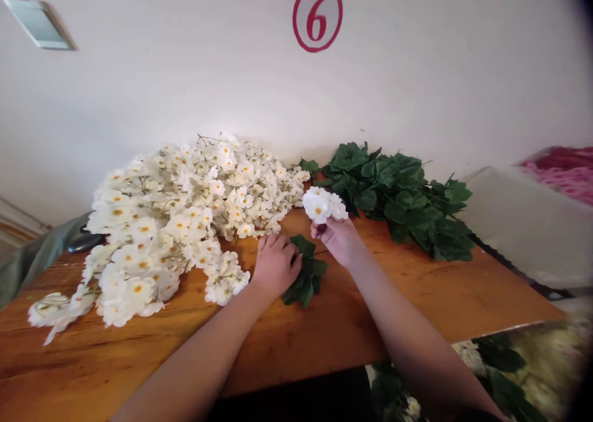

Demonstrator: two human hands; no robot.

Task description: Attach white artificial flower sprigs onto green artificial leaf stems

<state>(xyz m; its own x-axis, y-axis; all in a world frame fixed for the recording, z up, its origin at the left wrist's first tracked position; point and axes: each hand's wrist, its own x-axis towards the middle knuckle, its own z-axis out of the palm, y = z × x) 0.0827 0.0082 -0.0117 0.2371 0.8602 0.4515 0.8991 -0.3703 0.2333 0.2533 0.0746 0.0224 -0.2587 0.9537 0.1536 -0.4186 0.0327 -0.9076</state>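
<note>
Bare forearms cross brown wooden counter. Right hand pinches white flower cluster; left hand at dark-green leaves, grip unclear.

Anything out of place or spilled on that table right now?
Nothing looks clearly spilled or damaged. The one stray bit is a white flower cluster sticking out at the near left end of the flower pile; it looks slightly untidy beside the bunched blooms.
</note>
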